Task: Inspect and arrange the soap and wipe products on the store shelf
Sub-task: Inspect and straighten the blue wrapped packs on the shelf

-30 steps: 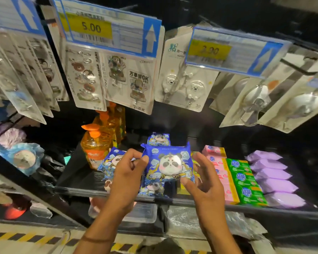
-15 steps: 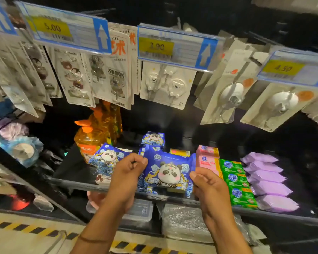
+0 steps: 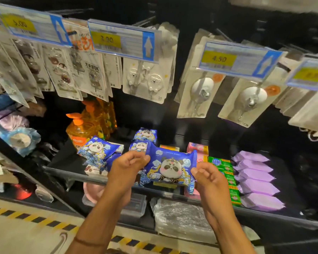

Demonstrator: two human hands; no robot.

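We hold the blue panda-print wipe pack in both hands, just above the front edge of the dark shelf. Our left hand pinches the left sealed end of the pack, with thumb and curled fingers closed on the wrapper. Our right hand grips the lower right corner in the same way. The printed side of the pack faces us, and its right end sits a little lower than its left. Directly behind it, two matching panda packs lie in a row running toward the back of the shelf. A further panda pack rests tilted on others to the left. Orange pump bottles stand at the left rear. A yellow box lies just behind the held pack. To the right we find three columns side by side: pink soap boxes, then green soap bars, then purple wipe packs. Above the shelf, carded bear hooks and suction hooks hang from pegs. The peg price tags read 5.00, 3.90 and 4.50. Clear plastic containers sit below the shelf. Yellow-and-black hazard tape runs across the floor.
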